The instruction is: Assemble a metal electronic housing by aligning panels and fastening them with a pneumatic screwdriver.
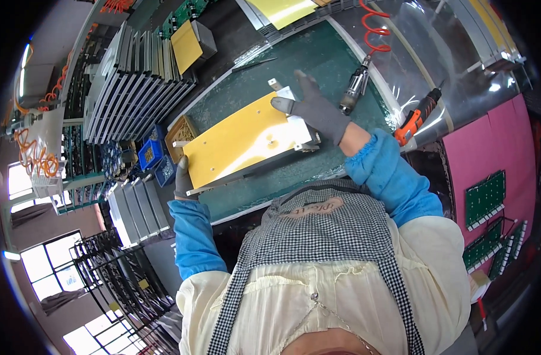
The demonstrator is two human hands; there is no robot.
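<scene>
A flat metal case with a glossy yellow top lies aslant on the green work mat. My left hand, in a grey glove, closes on the case's left end; the thumb shows at the edge and the other fingers are mostly hidden. At the far right corner, my gloved right hand has its thumb against the case and its fingers stretched out. Just right of that hand is an air screwdriver on a red coiled hose. A thin dark tool rests farther back on the mat.
An orange-and-black power screwdriver lies to the right. Green circuit boards sit on a pink sheet. Blue bins and a tan box of small parts stand left, beside stacked metal panels.
</scene>
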